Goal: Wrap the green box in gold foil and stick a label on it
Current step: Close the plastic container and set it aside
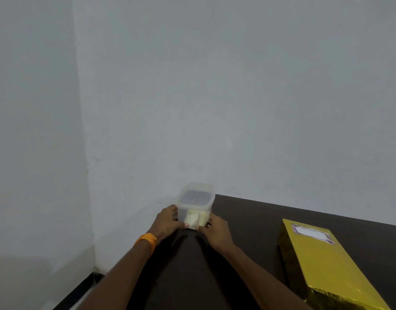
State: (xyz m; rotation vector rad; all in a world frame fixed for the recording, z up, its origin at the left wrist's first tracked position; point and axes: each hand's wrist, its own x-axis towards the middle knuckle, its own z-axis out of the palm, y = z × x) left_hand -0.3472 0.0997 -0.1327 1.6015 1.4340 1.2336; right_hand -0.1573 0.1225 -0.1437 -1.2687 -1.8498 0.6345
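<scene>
The box [322, 260] is not in your fingers. Your left hand [168, 222] curls round the left side of a clear lidded tub [196, 202] and your right hand [215, 231] clasps its right side. Well right of your fingers the box lies on the table [248, 220] in gold foil [349, 287] with its label [312, 234] on. Wrapping looks done; this seems to be tidying. Next, seat the tub and let go.
</scene>
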